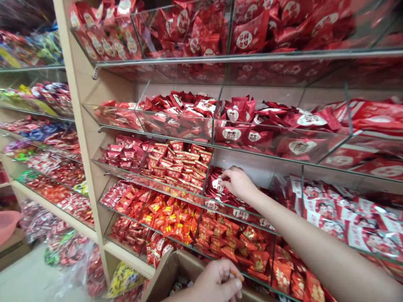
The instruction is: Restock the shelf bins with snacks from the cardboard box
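My right hand [238, 183] reaches into a middle-shelf bin, its fingers bent together at the edge of a dark red candy packet [217, 184] with a white printed patch. More packets of that sort lie around and under it, partly covered by my wrist. Lower down, my left hand [218, 282] is curled in front of the shelves, over an open cardboard box [163, 272]. A small orange bit shows by its fingertips; what it holds is mostly hidden. Inside the box, some wrapped pieces [181, 286] are partly visible.
Clear dividers and glass fronts [176, 121] edge the bins of red packets. A wooden upright [83, 138] parts these shelves from others at left. Bags of sweets [67, 247] sit on the floor near a pink basket [9, 225].
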`<state>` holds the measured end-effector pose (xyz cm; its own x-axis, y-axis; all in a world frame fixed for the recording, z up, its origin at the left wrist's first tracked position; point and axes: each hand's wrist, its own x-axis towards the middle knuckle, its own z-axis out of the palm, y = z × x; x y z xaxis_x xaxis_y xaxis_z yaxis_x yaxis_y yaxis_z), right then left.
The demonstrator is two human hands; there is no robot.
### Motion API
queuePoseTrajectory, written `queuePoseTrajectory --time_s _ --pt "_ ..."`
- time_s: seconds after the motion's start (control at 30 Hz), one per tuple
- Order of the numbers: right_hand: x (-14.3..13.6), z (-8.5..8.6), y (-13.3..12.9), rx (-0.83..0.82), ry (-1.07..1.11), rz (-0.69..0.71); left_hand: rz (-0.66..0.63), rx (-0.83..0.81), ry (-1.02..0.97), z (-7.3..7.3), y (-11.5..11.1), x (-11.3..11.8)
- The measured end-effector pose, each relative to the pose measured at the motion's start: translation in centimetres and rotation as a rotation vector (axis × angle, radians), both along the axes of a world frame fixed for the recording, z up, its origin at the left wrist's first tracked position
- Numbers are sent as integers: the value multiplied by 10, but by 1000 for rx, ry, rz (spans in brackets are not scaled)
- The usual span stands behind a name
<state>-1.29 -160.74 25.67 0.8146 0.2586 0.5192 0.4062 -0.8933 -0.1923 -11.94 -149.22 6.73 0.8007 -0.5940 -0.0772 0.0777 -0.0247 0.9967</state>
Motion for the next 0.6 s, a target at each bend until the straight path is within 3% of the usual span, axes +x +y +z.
queuePoseTrajectory --time_s 0.27,0.4,0.5,0.6 --pt "3 -14 -9 -101 -137 69 -18 23 12 8 0 -3" --pt "0 -8 -7 -81 -149 69 -39 11 -10 11 3 -4" --pt "-30 2 -8 -18 -314 137 -66 7 -28 11 6 -3" --pt "-96 -4 -25 58 -412 252 -73 0 -22 9 7 -2"
